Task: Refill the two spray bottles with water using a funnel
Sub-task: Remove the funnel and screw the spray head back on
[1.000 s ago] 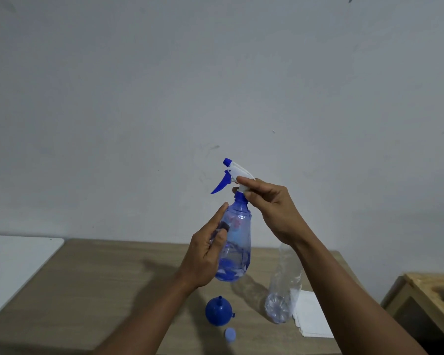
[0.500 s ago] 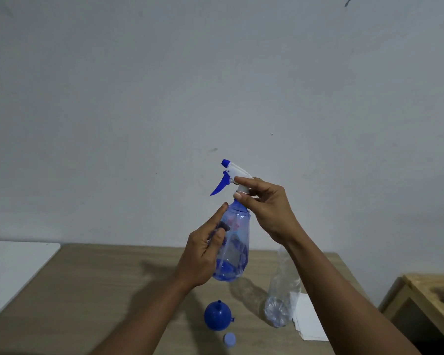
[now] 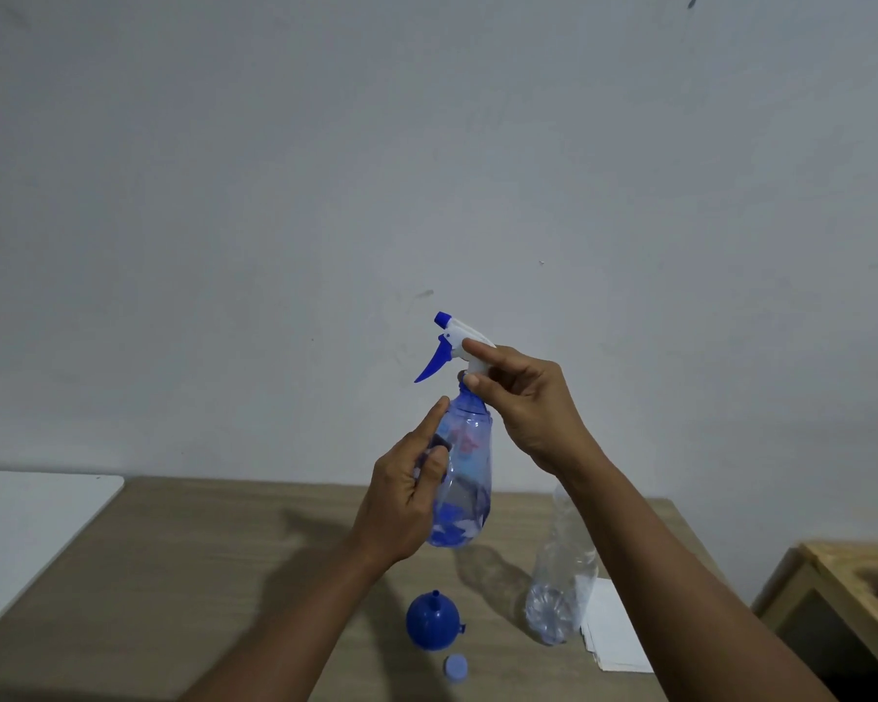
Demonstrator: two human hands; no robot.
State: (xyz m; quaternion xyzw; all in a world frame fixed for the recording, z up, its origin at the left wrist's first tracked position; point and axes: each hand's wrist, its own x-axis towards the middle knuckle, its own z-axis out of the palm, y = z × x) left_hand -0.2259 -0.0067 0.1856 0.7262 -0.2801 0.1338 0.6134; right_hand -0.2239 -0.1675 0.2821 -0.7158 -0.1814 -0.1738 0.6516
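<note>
A clear blue spray bottle (image 3: 465,473) is held up in the air above the wooden table (image 3: 199,575). My left hand (image 3: 406,499) grips its body from the left. My right hand (image 3: 523,397) pinches the white and blue trigger head (image 3: 452,342) at the bottle's neck. A blue funnel (image 3: 433,620) lies mouth down on the table below, with a small blue cap (image 3: 456,668) just in front of it. A clear plastic water bottle (image 3: 561,585) stands to the right, partly behind my right forearm. Only one spray bottle is in view.
A stack of white paper (image 3: 614,635) lies beside the water bottle. A white surface (image 3: 26,519) adjoins the table on the left. A wooden frame (image 3: 857,585) stands lower at the right. A plain wall rises behind the table.
The spray bottle and both hands have stayed almost in place, shifting only slightly down and left. My right fingers have turned a little around the trigger head.
</note>
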